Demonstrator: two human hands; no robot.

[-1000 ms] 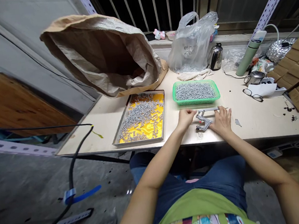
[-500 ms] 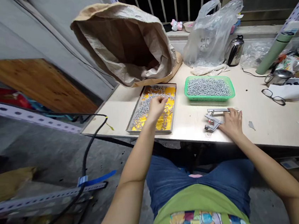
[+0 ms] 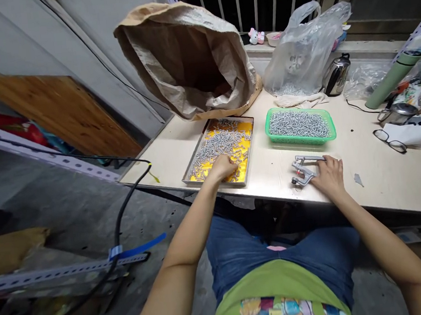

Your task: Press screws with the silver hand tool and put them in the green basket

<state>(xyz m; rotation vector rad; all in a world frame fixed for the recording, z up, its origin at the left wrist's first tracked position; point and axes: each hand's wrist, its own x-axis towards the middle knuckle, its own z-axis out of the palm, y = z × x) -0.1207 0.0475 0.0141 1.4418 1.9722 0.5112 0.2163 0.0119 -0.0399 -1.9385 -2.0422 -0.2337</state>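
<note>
My left hand (image 3: 223,167) is closed low over the near part of a shallow tray (image 3: 186,180), fingers curled among small silver metal pieces (image 3: 218,144) that look like screws or pins. They lie scattered on the tray's yellow lining. Whatever the fingertips pinch is hidden. On the tabletop to the right, my right hand (image 3: 329,177) is wrapped round the handle end of a grey metal hand tool (image 3: 302,172), shaped like pliers with a wide jaw and a spring. The tool's jaw end points left and rests at the table's front part.
A green plastic basket (image 3: 306,141) full of similar silver pieces stands behind the tool. A large open paper sack (image 3: 186,70) leans behind the tray. Further back are a plastic bag (image 3: 294,58) and a steel jug (image 3: 337,74); eyeglasses (image 3: 395,145) lie at right.
My left hand has moved toward the tray's near edge and lower among the pieces, still closed. The right hand keeps its hold on the tool. The whole view has shifted slightly.
</note>
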